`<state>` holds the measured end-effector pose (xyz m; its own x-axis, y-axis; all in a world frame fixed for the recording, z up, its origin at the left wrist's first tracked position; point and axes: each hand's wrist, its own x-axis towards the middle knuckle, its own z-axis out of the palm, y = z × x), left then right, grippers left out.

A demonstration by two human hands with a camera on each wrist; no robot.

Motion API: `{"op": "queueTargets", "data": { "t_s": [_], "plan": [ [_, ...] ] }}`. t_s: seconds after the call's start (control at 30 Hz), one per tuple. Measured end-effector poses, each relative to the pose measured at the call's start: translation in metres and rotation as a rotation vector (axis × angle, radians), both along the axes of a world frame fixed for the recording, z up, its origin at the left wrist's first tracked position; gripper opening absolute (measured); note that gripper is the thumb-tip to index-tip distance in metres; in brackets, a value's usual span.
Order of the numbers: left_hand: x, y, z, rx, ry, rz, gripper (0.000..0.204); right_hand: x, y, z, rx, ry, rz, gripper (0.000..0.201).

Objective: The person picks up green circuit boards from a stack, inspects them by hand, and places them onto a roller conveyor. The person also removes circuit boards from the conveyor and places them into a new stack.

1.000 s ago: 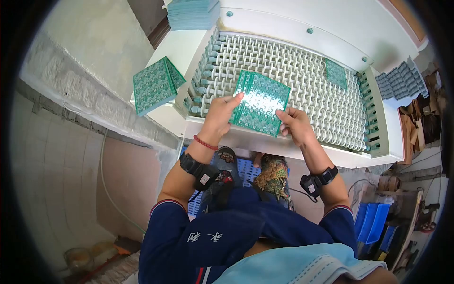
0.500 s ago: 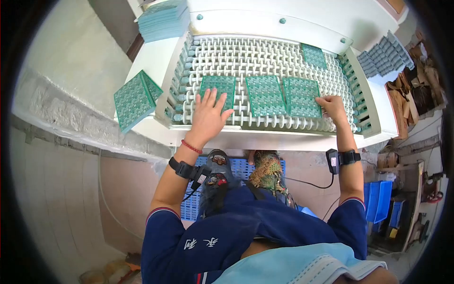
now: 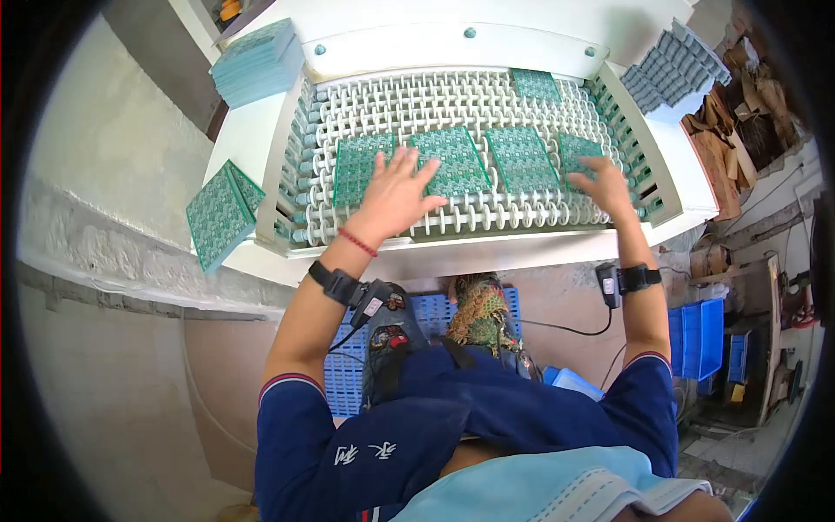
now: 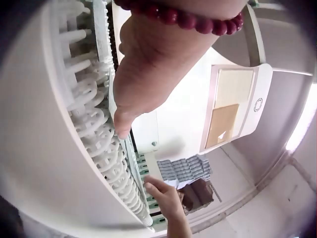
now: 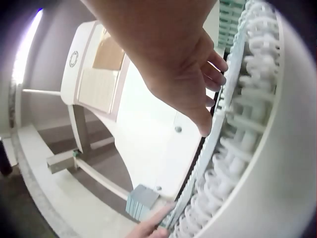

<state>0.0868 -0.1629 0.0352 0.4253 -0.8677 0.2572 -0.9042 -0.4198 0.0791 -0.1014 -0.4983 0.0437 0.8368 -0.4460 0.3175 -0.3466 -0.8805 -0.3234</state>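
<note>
Four green circuit boards lie in a row across the white roller conveyor (image 3: pixel 487 214). My left hand (image 3: pixel 396 198) is spread, its fingertips over the edges of the leftmost board (image 3: pixel 352 170) and the second board (image 3: pixel 452 165). Beside them is the third board (image 3: pixel 524 161). At the right end, my right hand (image 3: pixel 606 184) has its fingers extended over the fourth board (image 3: pixel 576 155), holding nothing. In the right wrist view the right hand (image 5: pixel 183 79) hovers at the boards with fingers apart; whether it touches is unclear.
Another board (image 3: pixel 535 85) lies at the conveyor's far right. A board stack (image 3: pixel 257 65) stands at the back left, and leaning boards (image 3: pixel 222 217) are on the left ledge. Grey corrugated racks (image 3: pixel 674 74) sit on the right ledge. Blue bins (image 3: pixel 698 339) are below right.
The boards held together a second ago are now spread in a row on the rollers. Since half a second ago, the right hand has let go of the rightmost boards, which now lie apart.
</note>
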Motion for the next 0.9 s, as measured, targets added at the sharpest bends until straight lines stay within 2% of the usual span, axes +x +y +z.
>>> {"op": "queueTargets", "data": {
  "t_s": [0.03,0.1,0.27,0.37,0.47,0.53,0.67,0.77,0.8,0.9],
  "plan": [
    [0.0,-0.008,0.0,0.06,0.019,-0.024,0.059,0.01,0.013,-0.001,0.006,0.081,0.066,0.052],
    [0.003,-0.02,0.0,0.176,0.054,-0.07,0.057,0.022,0.045,-0.004,-0.113,0.051,0.142,0.055],
    [0.033,-0.026,0.001,0.268,0.092,-0.111,0.051,0.042,0.076,-0.002,-0.158,0.182,0.05,0.051],
    [0.044,-0.024,0.002,0.27,0.13,-0.12,0.052,0.05,0.076,-0.008,-0.186,0.163,0.04,0.047],
    [0.044,-0.013,0.008,0.146,0.107,-0.074,0.058,0.051,0.077,-0.011,-0.264,0.124,0.043,0.044],
    [0.036,0.004,0.02,0.082,0.027,-0.048,0.059,0.05,0.084,-0.007,-0.262,0.037,0.12,0.041],
    [0.032,0.04,0.019,0.269,0.003,0.146,0.052,0.06,0.111,0.003,-0.183,-0.025,0.361,0.036],
    [0.029,0.052,0.001,0.17,-0.016,0.141,0.051,0.08,0.139,-0.004,-0.208,-0.062,0.507,0.036],
    [0.031,0.053,-0.001,0.182,0.024,0.149,0.054,0.087,0.146,-0.003,-0.191,0.018,0.569,0.042],
    [0.038,0.048,-0.003,0.201,0.108,0.201,0.06,0.107,0.161,-0.013,-0.214,0.121,0.559,0.045]
  ]
}}
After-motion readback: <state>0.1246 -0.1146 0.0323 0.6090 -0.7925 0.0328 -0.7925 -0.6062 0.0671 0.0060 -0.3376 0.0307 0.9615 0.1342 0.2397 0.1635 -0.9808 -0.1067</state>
